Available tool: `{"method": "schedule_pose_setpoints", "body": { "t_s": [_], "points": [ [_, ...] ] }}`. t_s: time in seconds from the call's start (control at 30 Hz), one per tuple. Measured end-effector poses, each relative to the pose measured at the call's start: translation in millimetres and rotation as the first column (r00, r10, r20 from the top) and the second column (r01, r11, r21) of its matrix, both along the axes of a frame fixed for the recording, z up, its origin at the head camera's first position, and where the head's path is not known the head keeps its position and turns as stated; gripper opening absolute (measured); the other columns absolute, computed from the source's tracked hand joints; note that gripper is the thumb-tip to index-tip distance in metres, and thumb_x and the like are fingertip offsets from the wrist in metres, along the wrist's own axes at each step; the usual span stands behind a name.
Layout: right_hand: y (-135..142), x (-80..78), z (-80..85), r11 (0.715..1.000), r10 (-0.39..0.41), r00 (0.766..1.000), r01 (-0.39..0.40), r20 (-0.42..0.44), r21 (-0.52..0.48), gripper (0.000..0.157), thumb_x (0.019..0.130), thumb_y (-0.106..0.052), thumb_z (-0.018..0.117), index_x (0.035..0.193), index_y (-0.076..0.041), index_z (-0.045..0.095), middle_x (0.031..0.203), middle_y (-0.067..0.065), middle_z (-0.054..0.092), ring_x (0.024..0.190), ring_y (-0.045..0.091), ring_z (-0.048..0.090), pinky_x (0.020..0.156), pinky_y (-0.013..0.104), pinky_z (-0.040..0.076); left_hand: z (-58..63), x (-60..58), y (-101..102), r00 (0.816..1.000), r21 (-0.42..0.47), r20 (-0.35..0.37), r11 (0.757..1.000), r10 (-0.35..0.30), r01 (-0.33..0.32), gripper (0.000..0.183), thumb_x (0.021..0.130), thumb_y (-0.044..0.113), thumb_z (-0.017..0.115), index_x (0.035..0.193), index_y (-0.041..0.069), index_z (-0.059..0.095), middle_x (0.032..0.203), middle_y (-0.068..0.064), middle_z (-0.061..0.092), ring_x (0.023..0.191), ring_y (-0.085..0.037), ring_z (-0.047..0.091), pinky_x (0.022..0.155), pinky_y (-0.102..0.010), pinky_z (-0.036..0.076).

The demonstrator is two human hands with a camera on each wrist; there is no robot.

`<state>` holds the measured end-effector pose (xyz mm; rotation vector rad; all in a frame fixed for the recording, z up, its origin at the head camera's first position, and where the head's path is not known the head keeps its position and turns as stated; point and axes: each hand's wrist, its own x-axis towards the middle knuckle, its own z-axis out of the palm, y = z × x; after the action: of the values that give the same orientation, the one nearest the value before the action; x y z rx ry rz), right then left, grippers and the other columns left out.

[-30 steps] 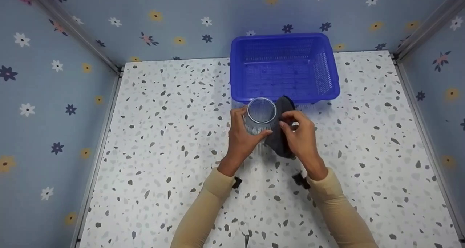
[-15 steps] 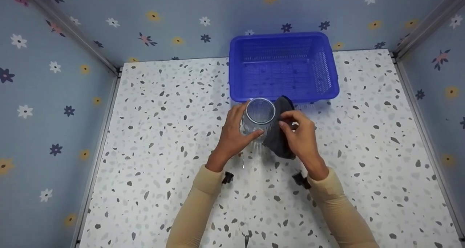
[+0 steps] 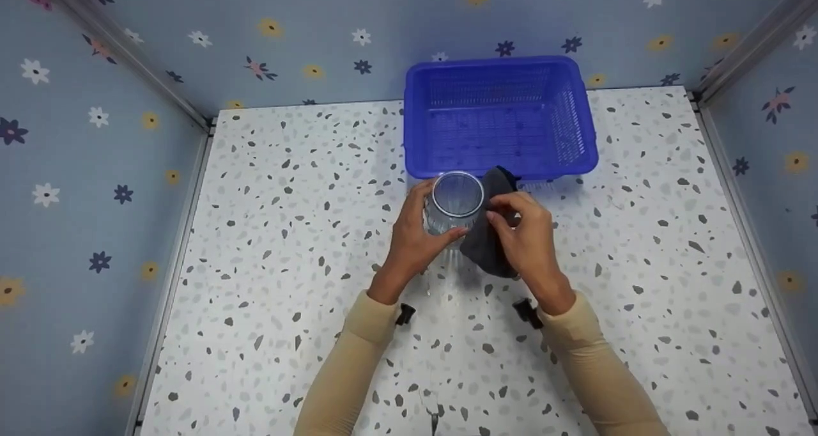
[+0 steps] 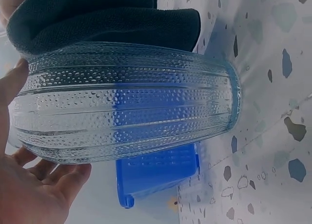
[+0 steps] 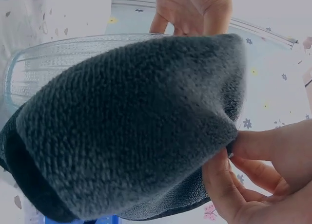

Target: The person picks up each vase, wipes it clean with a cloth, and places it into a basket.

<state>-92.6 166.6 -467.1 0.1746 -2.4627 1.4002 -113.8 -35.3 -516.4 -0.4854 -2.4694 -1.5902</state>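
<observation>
A tall, clear glass vase (image 4: 136,102) with ribs and dimpled texture stands upright, its base right at the speckled tabletop. My left hand (image 3: 412,234) grips it near the top, thumb on the near side and fingers round the left. In the head view the vase's round rim (image 3: 458,194) faces up. Against its right side hangs a dark grey cloth (image 5: 126,121) with a darker hem. My right hand (image 3: 527,234) pinches a fold of that cloth between thumb and fingers. The cloth covers part of the vase in the right wrist view.
Just beyond the vase sits a blue perforated plastic basket (image 3: 501,142), near the back wall. Blue flowered panels (image 3: 255,39) enclose the white speckled table (image 3: 307,199) on the left, back and right. Small black clips (image 3: 404,313) show at both wrists.
My left hand has shifted its hold round the vase, moving left and turning slightly, with the thumb now farther left. The vase and cloth have moved only slightly; my right hand keeps its pinch.
</observation>
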Motion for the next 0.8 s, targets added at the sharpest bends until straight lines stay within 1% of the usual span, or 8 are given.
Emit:
{"method": "schedule_pose_setpoints", "body": {
  "t_s": [0.13, 0.27, 0.33, 0.5, 0.6, 0.7, 0.8],
  "points": [
    [0.3, -1.3, -1.3, 1.0, -0.008, 1.0, 0.008, -0.002, 0.006, 0.007, 0.092, 0.007, 0.077, 0.099, 0.005, 0.077, 0.095, 0.017, 0.073, 0.084, 0.029, 0.071, 0.07, 0.017, 0.051, -0.9, -0.1, 0.5, 1.0, -0.007, -0.012, 1.0, 0.011, -0.011, 0.092, 0.079, 0.038, 0.095, 0.151, 0.006, 0.047, 0.154, -0.009, 0.051, 0.143, -0.022, 0.05, 0.116, -0.041, 0.044],
    [1.6, -1.8, -5.1, 1.0, -0.016, 1.0, 0.017, 0.022, -0.008, 0.007, 0.091, 0.008, 0.077, 0.097, 0.005, 0.076, 0.095, 0.017, 0.073, 0.086, 0.03, 0.072, 0.069, 0.017, 0.051, -2.3, 0.0, 1.1, 0.999, -0.009, -0.028, 1.0, 0.018, -0.019, 0.092, 0.079, 0.037, 0.095, 0.15, 0.004, 0.048, 0.153, -0.012, 0.052, 0.143, -0.023, 0.049, 0.117, -0.04, 0.043],
    [2.6, -1.7, -8.4, 1.0, -0.019, 0.999, 0.019, 0.034, -0.012, 0.007, 0.091, 0.009, 0.077, 0.097, 0.005, 0.076, 0.094, 0.018, 0.073, 0.087, 0.03, 0.072, 0.069, 0.02, 0.052, -2.7, 0.3, 1.2, 0.999, -0.012, -0.031, 1.0, 0.023, -0.023, 0.092, 0.079, 0.036, 0.095, 0.15, 0.003, 0.048, 0.152, -0.013, 0.052, 0.144, -0.024, 0.049, 0.117, -0.04, 0.042],
    [5.0, -0.8, -18.6, 1.0, -0.022, 0.998, 0.023, 0.059, -0.018, 0.009, 0.09, 0.011, 0.076, 0.097, 0.007, 0.074, 0.093, 0.02, 0.073, 0.087, 0.032, 0.073, 0.07, 0.027, 0.054, -2.0, 0.8, 1.4, 0.999, -0.012, -0.025, 1.0, 0.025, -0.025, 0.093, 0.08, 0.037, 0.095, 0.151, 0.003, 0.047, 0.152, -0.013, 0.052, 0.143, -0.025, 0.049, 0.117, -0.04, 0.042],
    [5.8, -0.7, -25.1, 0.999, -0.025, 0.997, 0.027, 0.072, -0.022, 0.01, 0.089, 0.013, 0.075, 0.098, 0.009, 0.073, 0.094, 0.022, 0.074, 0.088, 0.035, 0.073, 0.069, 0.025, 0.054, -1.5, 0.7, 1.9, 0.999, -0.01, -0.019, 1.0, 0.025, -0.025, 0.093, 0.079, 0.037, 0.095, 0.152, 0.003, 0.047, 0.152, -0.013, 0.052, 0.143, -0.025, 0.049, 0.117, -0.04, 0.042],
    [6.2, -1.4, -34.2, 1.0, -0.025, 0.995, 0.027, 0.093, -0.016, 0.01, 0.089, 0.015, 0.072, 0.097, 0.008, 0.072, 0.093, 0.023, 0.073, 0.087, 0.036, 0.072, 0.068, 0.022, 0.051, -1.2, 0.8, 2.3, 0.999, -0.013, -0.013, 0.999, 0.03, -0.03, 0.093, 0.079, 0.038, 0.095, 0.151, 0.003, 0.047, 0.152, -0.012, 0.052, 0.144, -0.025, 0.049, 0.117, -0.041, 0.042],
    [5.5, -3.2, -44.1, 1.0, -0.024, 0.993, 0.024, 0.116, 0.002, 0.01, 0.089, 0.015, 0.071, 0.096, 0.008, 0.072, 0.091, 0.023, 0.073, 0.086, 0.034, 0.07, 0.068, 0.024, 0.049, -1.0, 1.1, 2.2, 0.999, -0.017, -0.008, 0.999, 0.035, -0.035, 0.093, 0.079, 0.038, 0.095, 0.151, 0.004, 0.047, 0.152, -0.012, 0.052, 0.143, -0.025, 0.05, 0.116, -0.041, 0.043]
  ]
}}
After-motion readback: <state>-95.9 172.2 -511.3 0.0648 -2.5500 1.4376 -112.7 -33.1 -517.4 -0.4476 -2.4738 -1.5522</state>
